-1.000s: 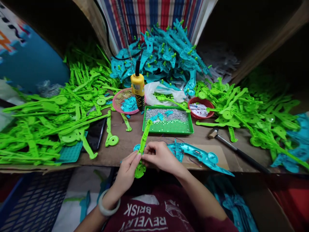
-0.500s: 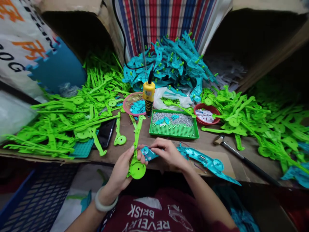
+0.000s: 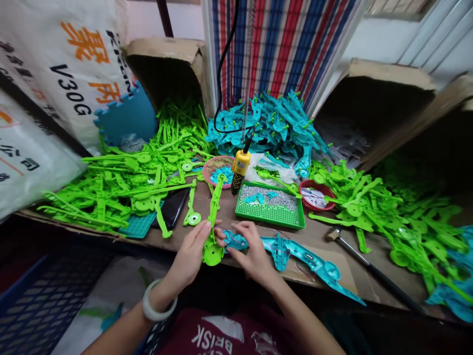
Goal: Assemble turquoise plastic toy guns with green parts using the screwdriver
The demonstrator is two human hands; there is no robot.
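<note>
My left hand (image 3: 192, 246) is closed around a bright green plastic arm (image 3: 213, 212), a slim strip with a round disc at its lower end. The strip points up and away from me, with the disc below my fingers. Close beside it, my right hand (image 3: 253, 249) has thumb and fingers apart over the left end of a blue bow-shaped plastic part (image 3: 314, 264). Whether these fingers touch the part is hard to tell. Thin wires run along the blue part, which lies along the table's front edge.
A yellow-and-black electric screwdriver (image 3: 241, 170) hangs over a green tray (image 3: 269, 218) of small screws. A hammer (image 3: 373, 268) lies at right. Green arms are heaped at left (image 3: 121, 182) and right (image 3: 354, 197), blue parts (image 3: 266, 123) behind. Pink (image 3: 205, 173) and red (image 3: 318, 206) baskets hold small pieces.
My right thumb and fingers have spread from a pinch at the blue part's left end. My left hand keeps the green arm. The camera view has tilted up.
</note>
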